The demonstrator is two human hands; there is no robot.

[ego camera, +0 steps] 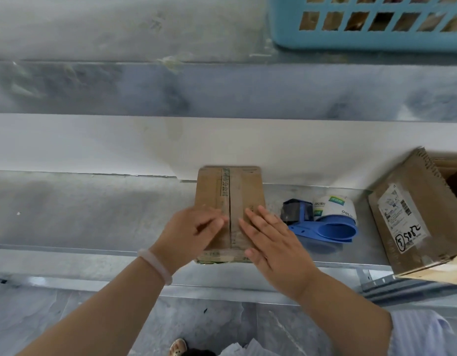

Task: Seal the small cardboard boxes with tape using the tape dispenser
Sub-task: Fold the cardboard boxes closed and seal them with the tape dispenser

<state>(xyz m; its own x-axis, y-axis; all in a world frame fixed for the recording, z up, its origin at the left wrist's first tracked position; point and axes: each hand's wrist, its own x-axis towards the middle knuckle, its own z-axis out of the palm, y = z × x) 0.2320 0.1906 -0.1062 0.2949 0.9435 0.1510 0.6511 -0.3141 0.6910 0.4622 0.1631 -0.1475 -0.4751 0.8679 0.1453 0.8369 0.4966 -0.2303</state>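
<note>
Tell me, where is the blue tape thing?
In the head view, the blue tape dispenser lies on the metal shelf, right of centre, between the small cardboard box and the larger labelled box at the right edge.

Bright, even, cool-white light from overhead, diffuse. Only soft, short shadows under the left hand (191, 232) and right hand (271, 240) on the flat brown cardboard box (230, 196). Pale sheen on the grey metal shelf (93, 209); white back strip (93, 142) nearly washed out. Whole frame soft with blur, worst on the light-blue plastic basket (286, 34). Wide-angle bowing at the edges; shelf lines curve.
</note>
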